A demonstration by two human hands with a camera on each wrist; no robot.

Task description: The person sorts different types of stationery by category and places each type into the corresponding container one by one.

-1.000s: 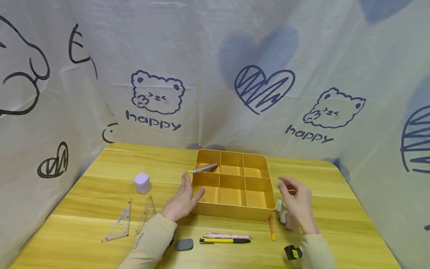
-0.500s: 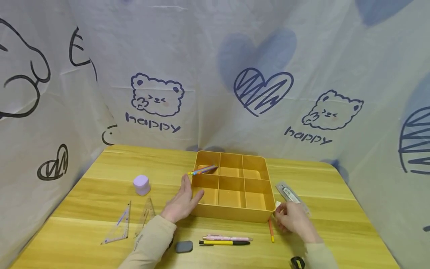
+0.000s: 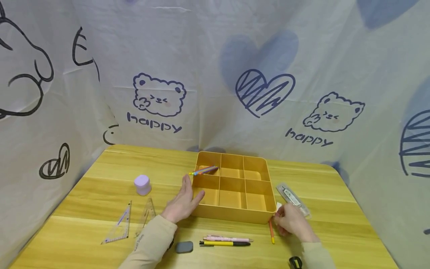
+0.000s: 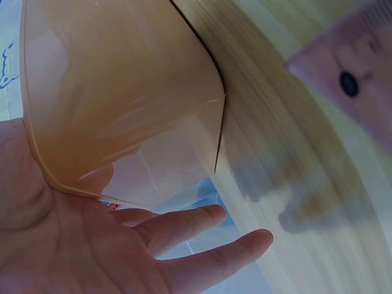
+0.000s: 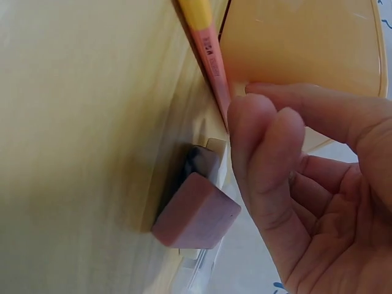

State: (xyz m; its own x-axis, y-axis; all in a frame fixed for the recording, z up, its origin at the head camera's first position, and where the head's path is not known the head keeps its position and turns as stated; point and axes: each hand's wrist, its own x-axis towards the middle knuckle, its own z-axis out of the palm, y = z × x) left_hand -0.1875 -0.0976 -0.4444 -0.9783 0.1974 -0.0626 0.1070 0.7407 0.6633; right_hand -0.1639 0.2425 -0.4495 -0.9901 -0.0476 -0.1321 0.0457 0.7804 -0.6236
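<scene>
A yellow six-compartment organizer box stands in the middle of the table. My left hand rests against its left side, fingers extended, thumb near the rim. My right hand is beside the box's front right corner, fingers loosely bent. No item shows between its fingers in the right wrist view. Close to those fingers lie a pink eraser, a dark block and a whitish block. An orange pencil with a yellow end touches or nearly touches the box front. Several colored pens lean in the back-left compartment.
A clear case lies to the right. In front are a pink pen, a yellow-black pen, a grey block and a black object. On the left are a purple jar and two clear set squares.
My right hand has moved down from beside the box's right side to its front right corner, uncovering the clear case. Over the last half second it barely moves. The left hand stays put.
</scene>
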